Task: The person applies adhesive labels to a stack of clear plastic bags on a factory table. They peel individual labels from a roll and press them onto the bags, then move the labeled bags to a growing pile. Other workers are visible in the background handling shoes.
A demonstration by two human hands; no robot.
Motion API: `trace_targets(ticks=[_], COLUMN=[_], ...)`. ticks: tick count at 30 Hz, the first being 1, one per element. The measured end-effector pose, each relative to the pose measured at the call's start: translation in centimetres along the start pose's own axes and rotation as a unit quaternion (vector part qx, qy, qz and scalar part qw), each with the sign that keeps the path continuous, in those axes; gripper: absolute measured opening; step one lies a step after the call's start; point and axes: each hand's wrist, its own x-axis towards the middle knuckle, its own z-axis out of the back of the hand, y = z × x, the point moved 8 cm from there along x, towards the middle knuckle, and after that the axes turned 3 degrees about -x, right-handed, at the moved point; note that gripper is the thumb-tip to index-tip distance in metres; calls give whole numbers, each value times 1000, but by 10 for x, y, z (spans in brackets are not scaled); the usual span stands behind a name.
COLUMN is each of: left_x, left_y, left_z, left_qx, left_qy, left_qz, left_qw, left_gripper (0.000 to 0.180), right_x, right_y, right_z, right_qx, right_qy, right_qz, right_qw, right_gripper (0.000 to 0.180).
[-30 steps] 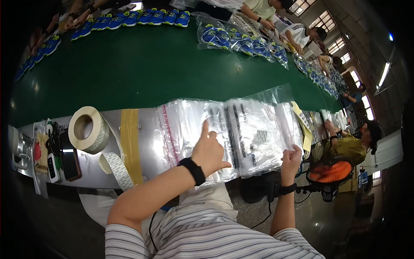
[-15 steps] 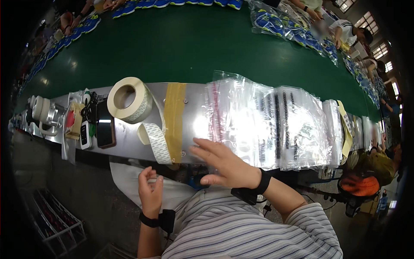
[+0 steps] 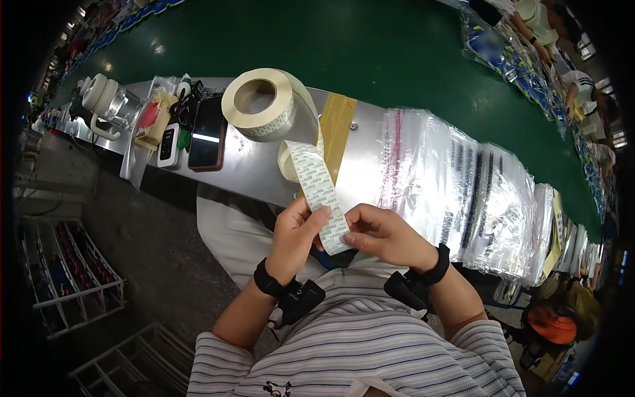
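A strip of printed white stickers (image 3: 313, 177) hangs off the near edge of the metal bench, its loose end between my two hands. My left hand (image 3: 294, 233) grips the strip's left edge, thumb on top. On the other edge, near the end, my right hand (image 3: 387, 236) pinches it between thumb and fingers. The strip leads back to a large sticker roll (image 3: 258, 106) standing on the bench. To the right of the strip lie overlapping clear plastic bags (image 3: 423, 172) with a red line and dark print.
Left of the roll lie a phone (image 3: 207, 135), a small white device (image 3: 169, 145) and a glass jug (image 3: 119, 109). Yellow tape (image 3: 337, 132) crosses the bench. Beyond runs a green conveyor belt (image 3: 370, 53). A rack (image 3: 76, 264) stands at lower left, an orange fan (image 3: 550, 324) at lower right.
Both hands have come together on the sticker strip, the right moving away from the bags and the left rising. The strip's end is now lifted off the bench. The view has shifted.
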Motion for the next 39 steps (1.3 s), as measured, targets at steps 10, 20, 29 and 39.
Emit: trace_targets(ticks=[10,20,29,39], left_x=[-23,-3,-5,-1], left_y=[-79,-36,-29,-77], left_z=[-32,-26,-41,-62], left_qx=[419,175,158,329], left_qy=[-101,-67,6,65], left_qz=[-380,-197,-170,-360], left_qw=[819,962,973,871], left_gripper=[54,46,17,17], right_x=[-1,-12,-8,-31], right_y=[7,10,47,9], right_z=[32,22,21,70], right_qx=[-54,5,-249,-374], right_qy=[-153,-121,-172,-310], right_qz=[-16,6,196,34], right_qw=[987,993,933,873], right_gripper=[21,11,7,16])
